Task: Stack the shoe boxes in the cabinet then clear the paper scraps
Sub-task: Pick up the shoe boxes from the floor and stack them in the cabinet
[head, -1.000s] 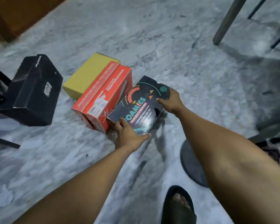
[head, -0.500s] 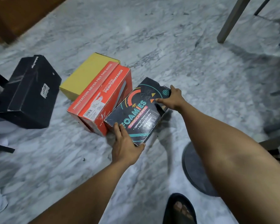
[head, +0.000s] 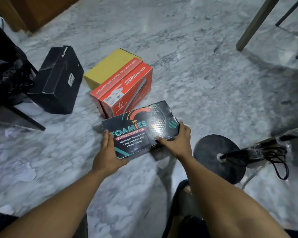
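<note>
Both hands clasp the black Foamies box (head: 140, 129) by its short ends: the left hand (head: 108, 154) wraps the near-left corner with its fingers flat along the end face, and the right hand (head: 176, 143) grips the opposite end, thumb lying over the lid. Holding it end to end keeps the lid shut and the box level, which suits carrying it off to be stacked. The box sits just in front of the red box (head: 123, 88), apart from it and seemingly raised off the marble floor (head: 205, 79). Behind the red box and touching it lies the yellow box (head: 108, 67); left of the red box, well apart, a black box (head: 58, 79) rests tilted. Paper scraps (head: 22, 170) lie far left of the red box, not yet cleared. No cabinet is clearly in view.
</note>
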Demonstrator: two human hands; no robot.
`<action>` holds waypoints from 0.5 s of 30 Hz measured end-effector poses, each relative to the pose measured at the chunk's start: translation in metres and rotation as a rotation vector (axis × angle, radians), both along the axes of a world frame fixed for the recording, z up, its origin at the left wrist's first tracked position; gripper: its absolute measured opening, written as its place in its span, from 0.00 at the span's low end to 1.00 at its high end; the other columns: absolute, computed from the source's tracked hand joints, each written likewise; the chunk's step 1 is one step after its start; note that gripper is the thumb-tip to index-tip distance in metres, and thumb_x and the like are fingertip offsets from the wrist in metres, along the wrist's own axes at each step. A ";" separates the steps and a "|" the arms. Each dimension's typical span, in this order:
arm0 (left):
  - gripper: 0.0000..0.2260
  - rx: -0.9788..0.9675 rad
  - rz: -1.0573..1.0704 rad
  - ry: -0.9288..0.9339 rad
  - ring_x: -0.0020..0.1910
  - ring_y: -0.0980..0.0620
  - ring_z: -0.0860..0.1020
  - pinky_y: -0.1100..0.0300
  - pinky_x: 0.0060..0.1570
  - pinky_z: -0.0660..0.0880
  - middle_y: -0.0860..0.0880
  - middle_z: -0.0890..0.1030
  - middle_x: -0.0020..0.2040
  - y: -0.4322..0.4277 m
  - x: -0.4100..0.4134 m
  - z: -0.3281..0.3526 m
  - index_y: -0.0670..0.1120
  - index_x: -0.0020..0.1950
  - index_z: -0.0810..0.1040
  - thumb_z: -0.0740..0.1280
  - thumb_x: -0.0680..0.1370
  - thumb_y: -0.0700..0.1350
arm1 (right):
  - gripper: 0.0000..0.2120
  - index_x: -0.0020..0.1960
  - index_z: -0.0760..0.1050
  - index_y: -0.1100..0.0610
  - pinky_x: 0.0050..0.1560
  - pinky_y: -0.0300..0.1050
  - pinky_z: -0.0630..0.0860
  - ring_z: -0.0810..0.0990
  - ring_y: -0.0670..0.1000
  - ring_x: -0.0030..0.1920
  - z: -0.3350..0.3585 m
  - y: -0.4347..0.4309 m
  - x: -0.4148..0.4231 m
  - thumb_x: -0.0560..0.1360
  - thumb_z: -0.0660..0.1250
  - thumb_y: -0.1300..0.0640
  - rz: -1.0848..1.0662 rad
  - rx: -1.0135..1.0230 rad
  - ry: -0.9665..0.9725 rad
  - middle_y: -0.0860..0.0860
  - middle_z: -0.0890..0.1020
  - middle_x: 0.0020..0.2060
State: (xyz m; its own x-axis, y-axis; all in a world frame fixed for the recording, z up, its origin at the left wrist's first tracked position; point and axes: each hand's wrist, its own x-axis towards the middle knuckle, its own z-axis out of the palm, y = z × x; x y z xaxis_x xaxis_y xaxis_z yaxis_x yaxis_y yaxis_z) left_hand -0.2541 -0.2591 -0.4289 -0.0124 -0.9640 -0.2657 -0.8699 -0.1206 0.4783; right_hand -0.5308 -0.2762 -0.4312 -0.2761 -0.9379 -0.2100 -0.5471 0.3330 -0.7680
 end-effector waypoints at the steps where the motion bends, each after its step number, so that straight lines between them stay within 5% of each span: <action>1: 0.61 -0.006 0.021 0.000 0.80 0.50 0.59 0.51 0.64 0.73 0.55 0.37 0.82 0.005 0.013 -0.001 0.45 0.83 0.43 0.81 0.65 0.59 | 0.62 0.81 0.49 0.52 0.73 0.48 0.65 0.60 0.52 0.76 0.000 0.015 0.012 0.59 0.76 0.30 -0.004 0.004 0.004 0.49 0.60 0.71; 6: 0.63 0.031 0.060 -0.032 0.80 0.45 0.59 0.47 0.63 0.74 0.50 0.40 0.83 0.024 0.076 -0.001 0.49 0.83 0.44 0.84 0.62 0.57 | 0.62 0.81 0.47 0.47 0.65 0.50 0.73 0.64 0.50 0.73 -0.011 0.070 0.058 0.58 0.76 0.28 0.074 -0.027 0.047 0.45 0.63 0.65; 9: 0.64 0.059 0.122 0.096 0.76 0.45 0.65 0.48 0.63 0.73 0.48 0.56 0.82 0.031 0.099 -0.006 0.54 0.83 0.43 0.85 0.61 0.54 | 0.63 0.80 0.50 0.47 0.66 0.48 0.73 0.67 0.49 0.70 -0.017 0.072 0.066 0.56 0.78 0.29 0.123 -0.013 0.033 0.45 0.64 0.62; 12: 0.65 0.086 0.228 0.287 0.65 0.48 0.76 0.51 0.57 0.77 0.58 0.75 0.68 0.035 0.108 -0.015 0.57 0.81 0.44 0.86 0.58 0.51 | 0.64 0.79 0.57 0.47 0.68 0.48 0.73 0.72 0.47 0.67 -0.020 0.058 0.061 0.51 0.82 0.32 0.128 0.023 -0.048 0.43 0.68 0.59; 15: 0.64 0.100 0.284 0.410 0.60 0.51 0.80 0.51 0.57 0.78 0.61 0.80 0.59 0.034 0.114 -0.024 0.62 0.79 0.51 0.87 0.53 0.54 | 0.57 0.72 0.67 0.45 0.63 0.47 0.78 0.77 0.45 0.62 -0.015 0.043 0.058 0.47 0.86 0.36 0.191 -0.030 -0.143 0.43 0.74 0.58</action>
